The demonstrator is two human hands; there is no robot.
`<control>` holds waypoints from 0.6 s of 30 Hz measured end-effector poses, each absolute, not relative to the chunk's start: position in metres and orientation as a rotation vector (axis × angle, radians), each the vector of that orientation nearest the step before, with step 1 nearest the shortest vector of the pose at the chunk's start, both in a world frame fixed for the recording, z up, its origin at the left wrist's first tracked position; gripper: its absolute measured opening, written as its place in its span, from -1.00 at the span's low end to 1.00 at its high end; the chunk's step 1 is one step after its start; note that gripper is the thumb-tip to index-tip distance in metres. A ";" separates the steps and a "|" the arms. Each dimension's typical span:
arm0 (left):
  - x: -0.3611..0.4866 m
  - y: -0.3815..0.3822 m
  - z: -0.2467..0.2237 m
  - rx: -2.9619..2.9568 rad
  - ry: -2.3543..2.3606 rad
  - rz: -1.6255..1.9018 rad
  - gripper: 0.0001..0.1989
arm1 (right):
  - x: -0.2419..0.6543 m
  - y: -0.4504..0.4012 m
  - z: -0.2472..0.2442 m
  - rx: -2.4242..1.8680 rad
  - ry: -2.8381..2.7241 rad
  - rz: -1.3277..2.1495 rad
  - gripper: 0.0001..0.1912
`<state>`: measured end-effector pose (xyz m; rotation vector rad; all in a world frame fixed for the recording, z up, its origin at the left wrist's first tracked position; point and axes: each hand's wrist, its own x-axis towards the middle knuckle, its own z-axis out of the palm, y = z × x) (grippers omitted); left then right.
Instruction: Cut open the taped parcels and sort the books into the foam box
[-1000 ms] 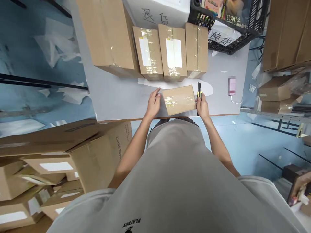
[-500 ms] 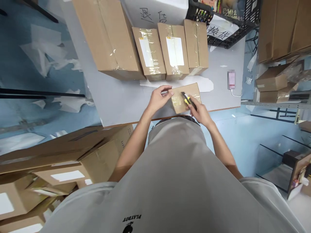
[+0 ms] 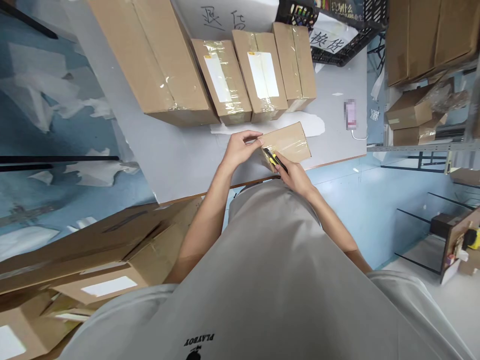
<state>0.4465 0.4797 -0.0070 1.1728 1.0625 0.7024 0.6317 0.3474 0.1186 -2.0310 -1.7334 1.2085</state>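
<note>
Head view: Gripped cutter [image 3: 271,157] in closed right hand [image 3: 295,176], over left end of taped box [image 3: 291,141]. Touched box's far left corner with curved left hand [image 3: 239,151]; could not tell if pinched. Had box on table [image 3: 183,167], near front edge, before cartons [image 3: 262,80].

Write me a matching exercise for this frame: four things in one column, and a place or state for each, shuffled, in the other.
Things
1. Left hand
2. Right hand
3. Pink device
4. Black crate

Places and states
A. Lies on the table, a white cable at its near end
B. Has a white handwritten sheet on its side
C. Is at the left end of the small box
D. Holds a yellow-and-black cutter

Right pairs: 1-C, 2-D, 3-A, 4-B
</note>
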 end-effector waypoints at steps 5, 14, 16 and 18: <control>0.445 0.481 -0.009 1.201 1.050 0.702 -0.57 | 0.620 0.345 0.118 -2.100 -1.718 1.146 -0.37; 0.445 0.481 -0.009 1.196 1.027 0.701 -0.59 | 0.608 0.339 0.116 -2.139 -1.605 1.147 -0.34; 0.444 0.481 -0.009 1.200 1.025 0.712 -0.60 | 0.607 0.340 0.117 -2.145 -1.617 1.129 -0.33; 0.444 0.482 -0.009 1.203 1.023 0.709 -0.60 | 0.606 0.342 0.119 -2.144 -1.661 1.119 -0.33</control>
